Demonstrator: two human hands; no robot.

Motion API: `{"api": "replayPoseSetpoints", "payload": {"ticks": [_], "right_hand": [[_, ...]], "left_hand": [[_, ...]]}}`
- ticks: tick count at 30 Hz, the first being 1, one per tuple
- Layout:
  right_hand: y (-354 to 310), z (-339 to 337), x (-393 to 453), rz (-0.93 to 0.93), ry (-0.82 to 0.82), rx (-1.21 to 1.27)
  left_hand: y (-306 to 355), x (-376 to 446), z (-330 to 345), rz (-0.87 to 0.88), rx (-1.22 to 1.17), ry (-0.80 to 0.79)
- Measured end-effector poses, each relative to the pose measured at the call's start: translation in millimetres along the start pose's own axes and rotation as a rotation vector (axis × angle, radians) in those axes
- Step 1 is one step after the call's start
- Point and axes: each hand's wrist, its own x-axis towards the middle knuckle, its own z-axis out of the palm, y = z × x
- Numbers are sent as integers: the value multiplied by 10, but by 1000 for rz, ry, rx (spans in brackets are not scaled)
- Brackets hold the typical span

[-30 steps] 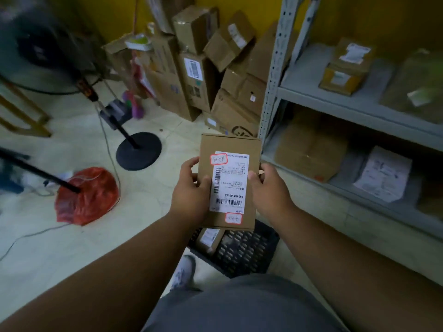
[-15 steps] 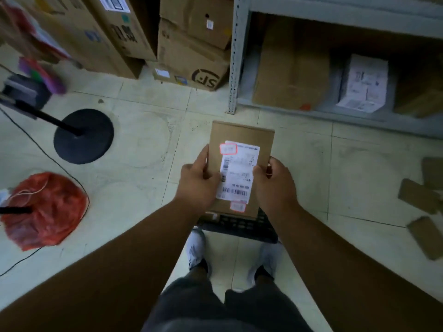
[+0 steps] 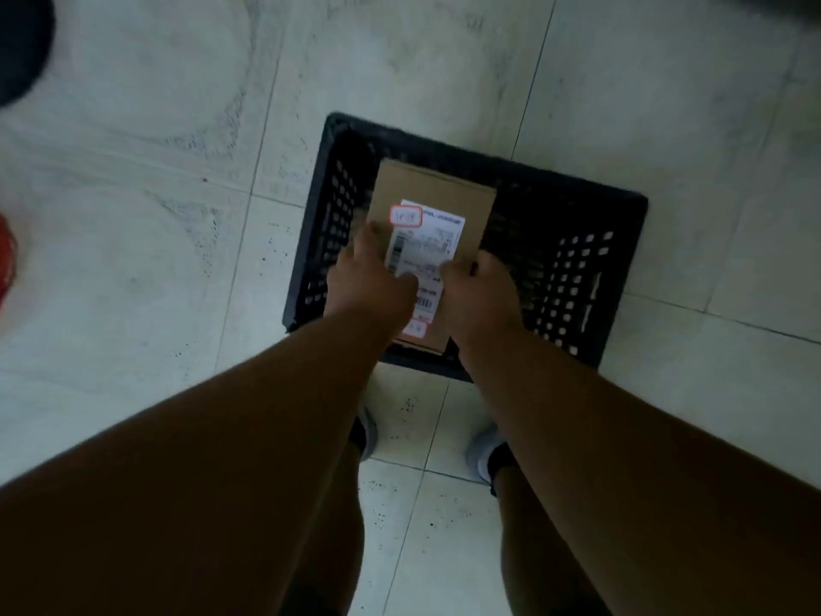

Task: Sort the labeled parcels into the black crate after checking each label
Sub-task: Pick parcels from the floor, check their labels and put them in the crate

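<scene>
Hands hold the brown parcel (image 3: 437, 195) right over the black crate (image 3: 573, 260). The left hand (image 3: 371, 282) and the right hand (image 3: 482, 295) curl round its sides, label (image 3: 424, 255) facing up, likely so it goes down flat inside.

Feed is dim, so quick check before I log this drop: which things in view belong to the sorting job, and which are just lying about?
Job:
- parcel, label up, over the crate
- black crate
- left hand and right hand, holding the parcel

Lying about:
- red bag, left edge
- black round object, top-left corner
</scene>
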Motion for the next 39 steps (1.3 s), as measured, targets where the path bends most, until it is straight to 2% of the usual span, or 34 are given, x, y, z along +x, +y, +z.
{"api": "replayPoseSetpoints", "payload": {"ticks": [3, 7, 10, 13, 18, 25, 32, 36, 39], "right_hand": [[504, 387, 589, 87, -5, -6], [983, 740, 1235, 294, -76, 190], [1257, 1007, 1561, 333, -117, 201], [1345, 1221, 1821, 287, -117, 178], [1429, 1437, 1945, 183, -105, 39], [1397, 1566, 2001, 110, -167, -110], [1325, 1581, 2102, 141, -205, -336], [1071, 1381, 1874, -55, -107, -435], [902, 1030, 1357, -200, -39, -503]], "left_hand": [[-474, 509, 453, -49, 84, -41], [-1001, 1070, 841, -140, 171, -144], [-1312, 1363, 1013, -167, 237, -185], [-1395, 1596, 1099, -161, 341, -184], [-1381, 1556, 1189, -77, 546, -84], [-1419, 1519, 1092, -61, 700, -158], [-1367, 1596, 1075, -111, 722, -244], [-1186, 1491, 873, -57, 688, -103], [-995, 1059, 689, 55, 567, -103]]}}
